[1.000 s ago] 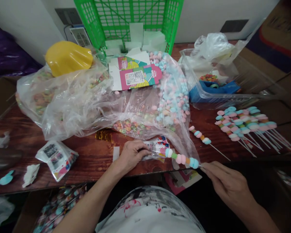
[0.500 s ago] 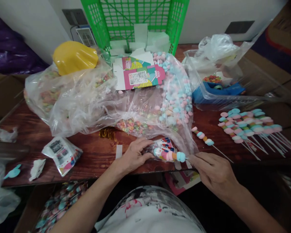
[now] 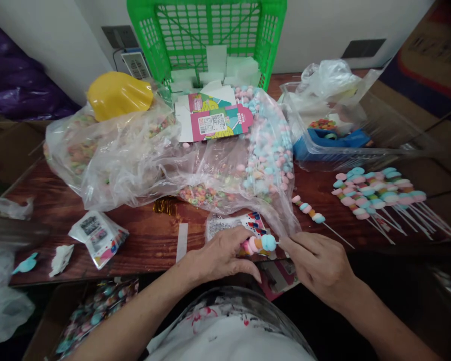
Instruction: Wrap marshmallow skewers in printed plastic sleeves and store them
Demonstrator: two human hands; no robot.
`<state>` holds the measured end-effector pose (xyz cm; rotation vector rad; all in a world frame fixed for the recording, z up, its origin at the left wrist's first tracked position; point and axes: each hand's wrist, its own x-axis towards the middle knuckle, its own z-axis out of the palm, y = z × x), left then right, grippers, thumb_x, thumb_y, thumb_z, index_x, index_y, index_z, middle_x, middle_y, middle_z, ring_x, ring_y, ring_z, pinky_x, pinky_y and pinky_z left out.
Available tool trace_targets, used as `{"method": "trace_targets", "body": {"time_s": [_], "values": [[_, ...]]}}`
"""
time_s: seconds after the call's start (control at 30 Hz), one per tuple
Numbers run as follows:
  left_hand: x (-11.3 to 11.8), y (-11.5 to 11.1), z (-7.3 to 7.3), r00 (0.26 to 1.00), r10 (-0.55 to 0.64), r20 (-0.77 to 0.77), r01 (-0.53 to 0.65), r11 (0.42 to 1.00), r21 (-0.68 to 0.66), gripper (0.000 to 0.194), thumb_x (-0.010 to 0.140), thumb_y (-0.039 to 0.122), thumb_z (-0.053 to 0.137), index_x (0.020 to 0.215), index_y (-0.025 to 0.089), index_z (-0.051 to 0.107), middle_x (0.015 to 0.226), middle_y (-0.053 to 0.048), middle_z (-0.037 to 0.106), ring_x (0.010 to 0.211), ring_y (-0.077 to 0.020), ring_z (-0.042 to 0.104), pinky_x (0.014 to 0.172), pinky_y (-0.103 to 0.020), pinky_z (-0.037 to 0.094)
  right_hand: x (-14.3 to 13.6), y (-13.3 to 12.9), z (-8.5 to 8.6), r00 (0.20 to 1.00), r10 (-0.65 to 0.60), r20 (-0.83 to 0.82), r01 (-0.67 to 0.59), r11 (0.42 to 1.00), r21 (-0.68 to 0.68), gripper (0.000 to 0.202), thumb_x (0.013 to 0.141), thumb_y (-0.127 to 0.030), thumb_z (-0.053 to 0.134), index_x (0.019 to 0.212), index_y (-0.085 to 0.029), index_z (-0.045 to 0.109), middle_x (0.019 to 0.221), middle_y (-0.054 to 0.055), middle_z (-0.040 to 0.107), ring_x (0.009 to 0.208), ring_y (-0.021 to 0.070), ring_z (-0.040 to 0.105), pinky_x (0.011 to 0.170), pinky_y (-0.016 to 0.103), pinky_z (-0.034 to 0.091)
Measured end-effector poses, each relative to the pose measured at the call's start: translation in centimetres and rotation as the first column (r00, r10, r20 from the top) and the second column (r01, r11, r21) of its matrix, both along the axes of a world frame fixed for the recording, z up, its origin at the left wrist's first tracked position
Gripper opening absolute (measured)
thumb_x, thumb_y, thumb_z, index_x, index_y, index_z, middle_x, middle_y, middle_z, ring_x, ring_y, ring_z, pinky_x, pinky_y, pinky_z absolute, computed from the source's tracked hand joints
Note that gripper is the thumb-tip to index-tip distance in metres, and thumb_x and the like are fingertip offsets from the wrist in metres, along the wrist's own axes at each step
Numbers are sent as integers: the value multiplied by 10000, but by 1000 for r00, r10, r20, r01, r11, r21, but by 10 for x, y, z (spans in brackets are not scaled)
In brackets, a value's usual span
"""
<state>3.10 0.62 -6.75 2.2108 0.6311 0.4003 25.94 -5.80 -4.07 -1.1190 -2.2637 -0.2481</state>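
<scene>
My right hand (image 3: 319, 260) pinches the white stick of a marshmallow skewer (image 3: 261, 244) with pink, orange and blue pieces. The skewer lies level over the table's front edge, its far end hidden under my left hand (image 3: 225, 253). That hand curls over the printed plastic bag around the skewer; its thumb stands apart below, and its other fingertips are hidden. More printed clear bags (image 3: 229, 223) lie flat just behind my left hand. A single marshmallow skewer (image 3: 308, 209) rests on the table behind my right hand.
Many finished skewers (image 3: 379, 193) lie at right. Big clear bags of marshmallows (image 3: 270, 145) and ring candy (image 3: 108, 160) cover the middle, with printed cartons (image 3: 214, 120) on top. A bag stack (image 3: 97, 238) sits left. Behind stand a green crate (image 3: 210, 25) and a clear tub (image 3: 323, 158).
The skewer and my right hand have shifted left. My left hand has moved forward over the bagged skewer, and its thumb has spread away, uncovering the flat bags behind it.
</scene>
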Motion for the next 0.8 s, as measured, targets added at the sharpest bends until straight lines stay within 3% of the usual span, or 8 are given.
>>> {"method": "trace_targets", "body": {"time_s": [0.1, 0.2, 0.27, 0.37, 0.47, 0.57, 0.67, 0.8], "values": [[-3, -7, 4, 997, 22, -78, -11, 990, 139, 645, 805, 321, 643, 1363, 201, 343, 1231, -128, 557, 1113, -259, 525, 948, -402, 408, 2, 1, 4, 1000, 21, 10, -21, 1000, -13, 213, 854, -56, 443, 910, -119, 639, 757, 68, 650, 670, 147, 586, 647, 280, 473], [-7, -7, 12, 971, 113, -210, -33, 937, 348, 815, 750, 150, 579, 1458, 181, 177, 1330, -154, 478, 1221, -298, 424, 1031, -493, 309, 5, 1, 1, 999, 35, -6, -35, 999, -24, 214, 848, -53, 452, 921, -122, 641, 757, 67, 648, 679, 148, 588, 658, 281, 472], [-12, -3, 16, 941, 201, -271, -62, 894, 445, 874, 701, 166, 602, 1461, 148, 170, 1354, -162, 453, 1239, -323, 386, 1061, -536, 240, 5, 0, -4, 999, 38, -27, -39, 998, -39, 212, 844, -50, 460, 924, -128, 640, 763, 67, 648, 680, 147, 587, 655, 276, 470], [-21, 4, 18, 902, 282, -327, -86, 859, 504, 791, 680, 211, 625, 1401, 124, 310, 1318, -166, 480, 1212, -334, 398, 1069, -560, 205, 5, -1, -13, 996, 39, -84, -45, 996, -72, 201, 837, -45, 481, 935, -139, 630, 777, 61, 653, 690, 139, 592, 653, 263, 470], [-30, 7, 10, 917, 242, -317, -58, 868, 493, 462, 721, 185, 582, 1178, 143, 529, 1159, -136, 569, 1114, -290, 469, 1014, -490, 311, 3, -1, -20, 990, 46, -131, -57, 996, -74, 233, 830, -28, 480, 985, -144, 610, 804, 60, 658, 727, 136, 604, 670, 259, 477], [-34, 3, -1, 937, 205, -282, -65, 897, 437, 188, 772, 132, 494, 942, 155, 571, 944, -92, 611, 919, -222, 536, 859, -372, 419, -1, -1, -18, 989, 65, -135, -70, 997, -35, 267, 823, -11, 461, 1014, -142, 595, 799, 59, 657, 723, 134, 600, 669, 261, 480], [-33, -5, -5, 931, 226, -286, -125, 935, 331, 149, 776, 122, 472, 899, 165, 544, 841, -54, 602, 766, -181, 543, 703, -296, 421, -4, -3, -11, 995, 68, -78, -67, 998, 15, 274, 815, -2, 461, 1027, -119, 590, 779, 68, 659, 711, 148, 603, 660, 281, 481], [-26, -12, 0, 938, 235, -255, -202, 968, 151, 104, 784, 145, 501, 876, 178, 536, 827, -25, 599, 697, -144, 529, 633, -253, 380, -10, -7, -3, 998, 66, -3, -66, 996, 54, 290, 818, -13, 448, 1046, -122, 590, 792, 69, 670, 742, 161, 616, 676, 300, 483]]}}
